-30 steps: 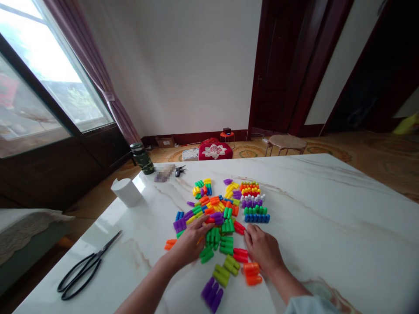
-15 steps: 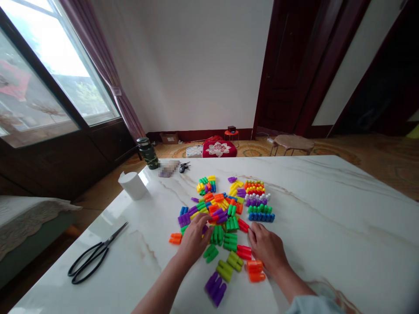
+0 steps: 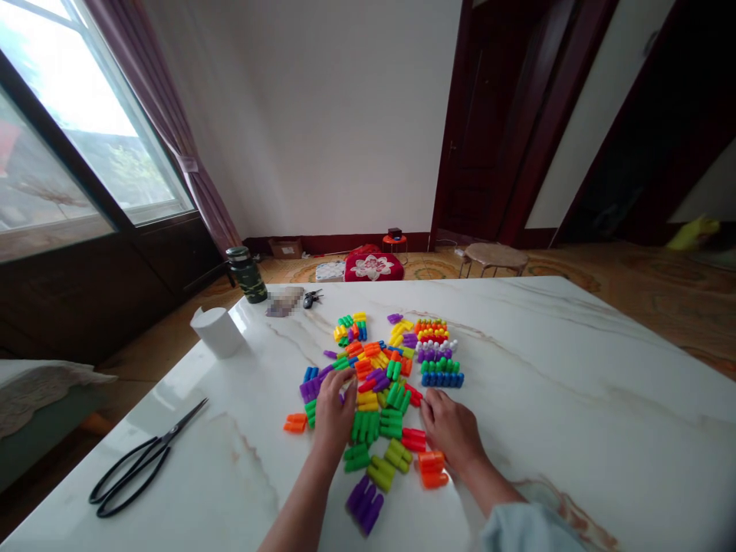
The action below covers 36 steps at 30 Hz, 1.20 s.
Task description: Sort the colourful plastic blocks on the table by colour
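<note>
A pile of colourful plastic finger-shaped building blocks (image 3: 366,423) lies on the white marble-patterned table. Over its left side my left hand (image 3: 335,410) is bent down, fingers curled and closed. A bit of purple shows beneath them, but what they hold, if anything, is hidden. At the pile's right edge rests my right hand (image 3: 454,429), its fingers curled together against the end of a red block (image 3: 412,394). Whether it grips anything I cannot make out. Nearer me are an orange block (image 3: 432,469), an olive-green block (image 3: 380,472) and a purple block (image 3: 364,504).
Rows of joined blocks (image 3: 441,379) in several colours stand behind my right hand. Black-handled scissors (image 3: 138,468) and a white paper roll (image 3: 217,332) lie left. A camouflage bottle (image 3: 247,274) and keys (image 3: 311,298) sit near the far-left edge. Beyond the table stands a stool (image 3: 495,255).
The view has shifted, so the scene sits slightly further left. My left hand has drawn back a little, uncovering a yellow block. My right hand stays beside the red block.
</note>
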Tool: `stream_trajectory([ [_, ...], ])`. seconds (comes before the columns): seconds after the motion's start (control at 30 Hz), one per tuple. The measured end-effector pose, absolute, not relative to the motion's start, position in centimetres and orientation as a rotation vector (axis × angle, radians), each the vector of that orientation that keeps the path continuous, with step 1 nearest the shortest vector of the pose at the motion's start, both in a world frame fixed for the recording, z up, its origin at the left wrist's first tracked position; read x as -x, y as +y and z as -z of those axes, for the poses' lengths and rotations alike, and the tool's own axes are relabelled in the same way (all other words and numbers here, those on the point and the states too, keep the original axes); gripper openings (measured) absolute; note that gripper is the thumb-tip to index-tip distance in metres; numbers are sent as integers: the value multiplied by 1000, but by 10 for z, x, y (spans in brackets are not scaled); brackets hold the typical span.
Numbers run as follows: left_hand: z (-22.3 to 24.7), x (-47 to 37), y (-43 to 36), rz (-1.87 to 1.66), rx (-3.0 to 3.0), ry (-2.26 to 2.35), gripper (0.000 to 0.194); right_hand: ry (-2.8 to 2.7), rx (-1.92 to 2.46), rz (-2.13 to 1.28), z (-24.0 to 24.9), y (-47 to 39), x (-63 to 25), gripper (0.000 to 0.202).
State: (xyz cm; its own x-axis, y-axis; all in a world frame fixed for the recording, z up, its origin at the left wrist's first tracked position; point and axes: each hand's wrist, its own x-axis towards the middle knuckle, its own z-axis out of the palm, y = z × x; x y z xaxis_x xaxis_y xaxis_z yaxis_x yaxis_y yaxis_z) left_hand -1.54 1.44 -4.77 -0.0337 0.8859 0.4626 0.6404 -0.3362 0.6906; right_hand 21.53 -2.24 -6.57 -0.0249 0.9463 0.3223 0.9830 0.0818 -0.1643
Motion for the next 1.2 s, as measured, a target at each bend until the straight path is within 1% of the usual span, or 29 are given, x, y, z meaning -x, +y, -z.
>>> stream_trajectory([
  [0.07, 53, 15, 7, -1264, -2029, 1628, 28, -2023, 1916, 148, 64, -23, -214, 21],
  [0.13, 57, 14, 2, -1169, -2099, 1650, 40, -2019, 1914, 146, 63, -23, -214, 21],
  [0.2, 58, 12, 0, -1090, -2147, 1680, 45, -2008, 1901, 127, 63, -23, -216, 22],
  [0.3, 57, 8, -2, -1083, -2134, 1756, 41, -1958, 1828, 37, 65, -25, -222, 26],
  [0.43, 53, 4, -4, -1140, -2075, 1818, 36, -1826, 1626, -80, 61, -24, -225, 30],
  [0.57, 55, 4, -5, -1251, -1990, 1856, 31, -1891, 1422, -130, 37, -12, -196, 23],
  [0.63, 57, 5, -4, -1300, -1966, 1854, 29, -2050, 1339, -157, 24, 0, -171, 26],
  [0.7, 61, 6, -2, -1329, -1963, 1840, 28, -2212, 1375, -117, 14, 13, -146, 29],
  [0.8, 66, 7, 0, -1378, -1964, 1805, 29, -2448, 1499, -17, 7, 31, -118, 27],
  [0.97, 71, 8, 3, -1491, -1941, 1741, 31, -2510, 1546, -4, 6, 40, -105, 20],
  [1.03, 70, 8, 2, -1540, -1923, 1710, 33, -2353, 1525, -71, 8, 35, -108, 21],
  [1.07, 69, 9, 1, -1550, -1929, 1683, 34, -2194, 1503, -168, 10, 31, -110, 22],
  [1.2, 64, 9, -2, -1459, -2075, 1547, 34, -1400, 1293, -774, 22, 13, -111, 24],
])
